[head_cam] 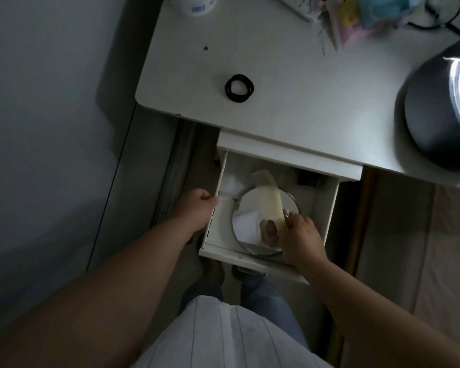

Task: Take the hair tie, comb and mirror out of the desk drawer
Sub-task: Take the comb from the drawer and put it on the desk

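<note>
A home bedroom corner, dimly lit: a small white desk against a plain wall carries a hair tie, a jar and snack packets, with bedding just beside it.

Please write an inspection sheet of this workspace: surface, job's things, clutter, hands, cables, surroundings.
Surface: white desk top, drawer pulled open below it.
Job's things: black hair tie already on the desk; pale comb held over the round mirror, both in the drawer.
Clutter: white container, papers and packets, dark round appliance.
Hands: left hand grips the drawer's side wall; right hand pinches the comb's near end.
Cables: black cable at the desk's far right.
Surroundings: grey wall on the left.
</note>
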Tool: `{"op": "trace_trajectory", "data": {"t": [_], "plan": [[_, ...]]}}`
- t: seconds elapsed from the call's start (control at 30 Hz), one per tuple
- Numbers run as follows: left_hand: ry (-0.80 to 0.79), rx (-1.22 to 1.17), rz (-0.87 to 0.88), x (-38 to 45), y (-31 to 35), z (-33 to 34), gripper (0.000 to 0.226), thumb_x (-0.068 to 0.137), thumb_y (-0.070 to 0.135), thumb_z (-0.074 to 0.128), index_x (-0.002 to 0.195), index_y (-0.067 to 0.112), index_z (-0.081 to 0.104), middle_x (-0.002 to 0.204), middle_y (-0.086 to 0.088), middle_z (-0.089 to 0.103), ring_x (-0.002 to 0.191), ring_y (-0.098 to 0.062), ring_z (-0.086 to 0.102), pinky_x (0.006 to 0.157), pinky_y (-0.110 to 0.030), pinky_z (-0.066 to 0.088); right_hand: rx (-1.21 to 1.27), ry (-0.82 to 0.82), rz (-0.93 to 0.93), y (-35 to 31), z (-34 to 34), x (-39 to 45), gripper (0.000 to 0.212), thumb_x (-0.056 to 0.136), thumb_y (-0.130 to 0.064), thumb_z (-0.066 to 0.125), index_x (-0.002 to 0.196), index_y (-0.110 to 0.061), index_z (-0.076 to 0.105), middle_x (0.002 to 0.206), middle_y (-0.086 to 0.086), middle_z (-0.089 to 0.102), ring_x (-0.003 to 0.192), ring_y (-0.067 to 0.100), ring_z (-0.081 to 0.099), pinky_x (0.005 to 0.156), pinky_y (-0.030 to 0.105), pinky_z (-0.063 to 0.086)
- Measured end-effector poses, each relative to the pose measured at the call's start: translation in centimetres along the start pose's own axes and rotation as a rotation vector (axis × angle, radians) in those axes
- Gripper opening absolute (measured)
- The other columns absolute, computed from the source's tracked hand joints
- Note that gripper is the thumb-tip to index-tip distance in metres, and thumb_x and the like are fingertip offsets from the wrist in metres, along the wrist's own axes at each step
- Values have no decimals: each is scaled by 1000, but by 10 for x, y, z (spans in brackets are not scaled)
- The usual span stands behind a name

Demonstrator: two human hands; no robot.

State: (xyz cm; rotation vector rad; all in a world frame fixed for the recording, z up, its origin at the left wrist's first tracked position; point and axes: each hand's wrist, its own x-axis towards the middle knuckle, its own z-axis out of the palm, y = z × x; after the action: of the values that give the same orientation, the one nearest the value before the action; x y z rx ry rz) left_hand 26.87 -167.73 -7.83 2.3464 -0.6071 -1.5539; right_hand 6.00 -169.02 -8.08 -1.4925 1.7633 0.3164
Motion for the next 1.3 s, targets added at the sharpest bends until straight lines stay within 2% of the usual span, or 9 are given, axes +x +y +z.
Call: {"op": "trace_trajectory", "data": {"t": [0.2,0.37,0.53,0.63,0.73,0.9,1.07,1.2,1.3], "plan": [[26,62,48,3,-4,4,11,90,28,52,84,19,55,75,3,56,68,-13,52,72,-30,43,-6,21,69,-7,7,11,45,88,-32,54,127,-9,48,125,15,54,112,31,52,92,39,43],[32,56,47,0,-3,4,12,91,27,51,85,18,56,72,4,55,66,-12,52,65,-27,42,28,50,57,-2,12,9,36,86,-29,57,116,-11,53,112,11,60,99,28,57,76,34,43],[42,32,43,-5,-1,5,11,93,26,49,86,19,54,71,5,54,63,-9,50,54,-22,37,43,21,-62,3,12,0,30,92,-30,50,116,-13,58,96,0,48,79,13,47,57,20,35],[51,59,35,-9,2,5,11,93,26,48,92,18,55,73,5,53,65,-10,49,53,-22,34,74,19,-134,2,5,-14,31,92,-35,52,112,-13,60,99,-3,52,82,11,52,61,17,40],[61,93,20,-13,4,5,18,93,23,48,105,17,60,90,-1,57,75,-16,52,65,-24,37,116,36,-208,-7,-9,-26,28,92,-32,53,109,-11,59,100,-5,51,88,12,54,77,30,53],[83,87,9,-17,3,7,27,92,17,48,115,9,61,116,-12,64,93,-23,56,76,-27,38,309,139,-210,-39,-48,-20,21,90,-27,56,103,-11,62,95,-3,52,86,15,55,75,31,52],[74,68,10,-18,0,5,28,91,13,49,115,8,63,119,-14,65,107,-29,59,79,-28,41,481,87,-188,-82,-96,7,9,90,-26,58,93,-18,61,73,-6,56,66,11,54,56,20,42],[60,78,-1,-15,-1,4,29,91,14,50,118,11,62,120,-12,65,108,-28,60,79,-27,40,592,89,-118,-112,-119,39,12,88,-22,60,92,-12,66,67,-2,54,59,11,48,61,26,43],[56,40,-16,-15,-2,4,30,90,17,51,119,13,61,121,-10,65,109,-28,60,88,-32,46,668,51,-53,-130,-127,58,7,87,-18,62,86,-10,63,69,2,55,59,13,48,60,26,44]]}}
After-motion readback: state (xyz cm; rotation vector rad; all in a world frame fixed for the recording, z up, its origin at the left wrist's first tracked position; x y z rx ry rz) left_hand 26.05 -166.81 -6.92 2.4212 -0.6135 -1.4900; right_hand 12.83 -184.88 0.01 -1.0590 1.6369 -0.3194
